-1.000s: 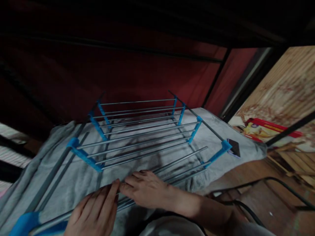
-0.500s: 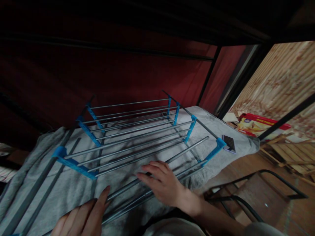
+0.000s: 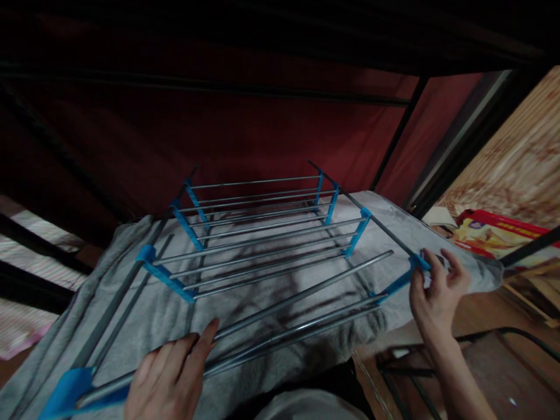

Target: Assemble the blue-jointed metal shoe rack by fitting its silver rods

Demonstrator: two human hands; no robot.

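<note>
A rack of grey metal tubes joined by blue plastic brackets lies on a grey blanket point(image 3: 245, 324). At the near left, my left hand point(image 3: 168, 376) is closed over a metal tube point(image 3: 297, 294), whose far right end is loose above the rack. The tube's left end reaches a blue bracket point(image 3: 72, 388) at the near left corner. My right hand point(image 3: 440, 289) has its thumb and fingers around the top of the right-hand blue bracket point(image 3: 399, 284), where a long side pole point(image 3: 391, 233) meets it. Some tubes pass beneath my left hand and are partly hidden.
Dark metal bars and a red wall point(image 3: 262, 134) enclose the back. A chair point(image 3: 485, 373) stands at the lower right. Farther right lie a red and yellow box point(image 3: 494, 230) and a wooden slatted piece point(image 3: 534, 297). A dark phone is mostly hidden behind my right hand.
My right hand has left the middle of the loose tube and moved right to the blue bracket. My left hand stays on the tube. The view has turned slightly left.
</note>
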